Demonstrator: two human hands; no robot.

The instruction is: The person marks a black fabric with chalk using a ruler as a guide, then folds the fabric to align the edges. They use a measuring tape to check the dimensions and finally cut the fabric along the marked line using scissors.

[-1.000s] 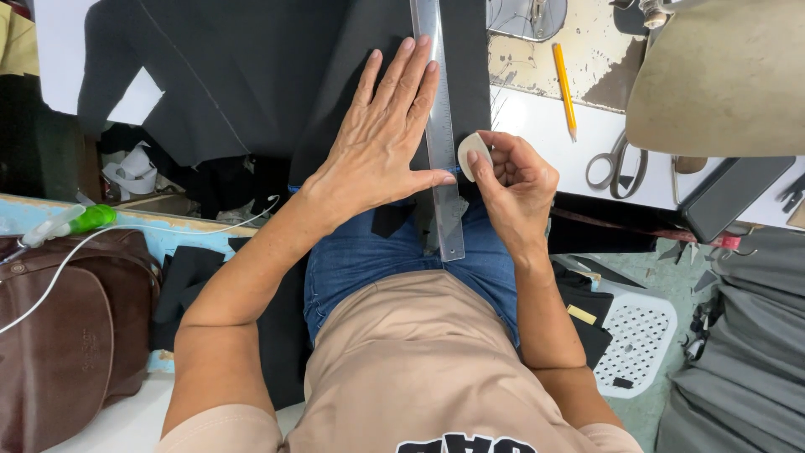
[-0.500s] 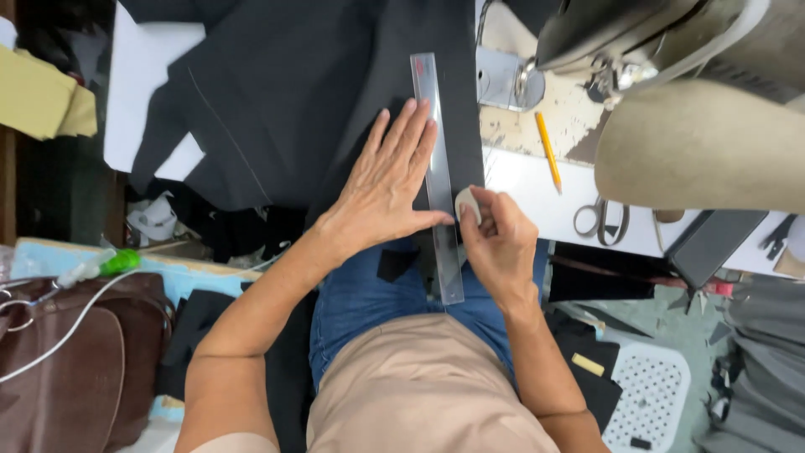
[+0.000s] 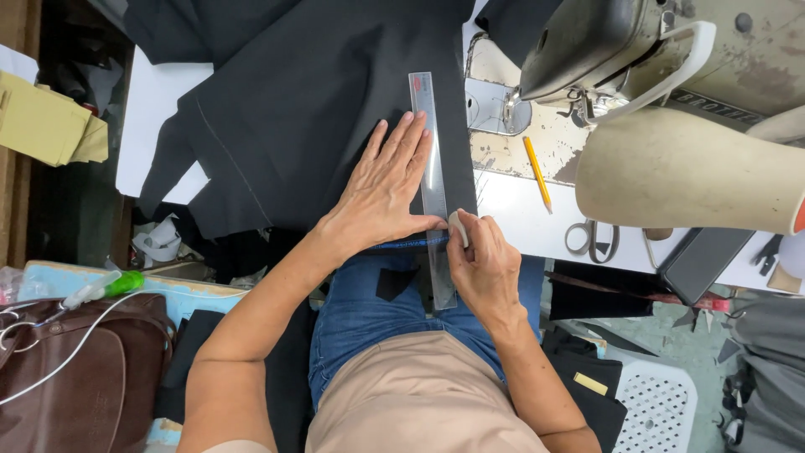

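Marking step — your left hand (image 3: 381,197) flat, pinning ruler (image 3: 433,189) on black cloth (image 3: 319,109); right hand (image 3: 482,268) pinching chalk (image 3: 458,226) — next, a steady stroke along its edge

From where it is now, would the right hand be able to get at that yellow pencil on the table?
Probably yes. The yellow pencil lies in the open on the white tabletop, just beyond the right hand, with nothing between them. That hand is pinching a piece of chalk, though, so it isn't free.

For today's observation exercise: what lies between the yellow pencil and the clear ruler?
In the head view, a strip of black fabric, then bare worn tabletop, separates the clear ruler from the yellow pencil.
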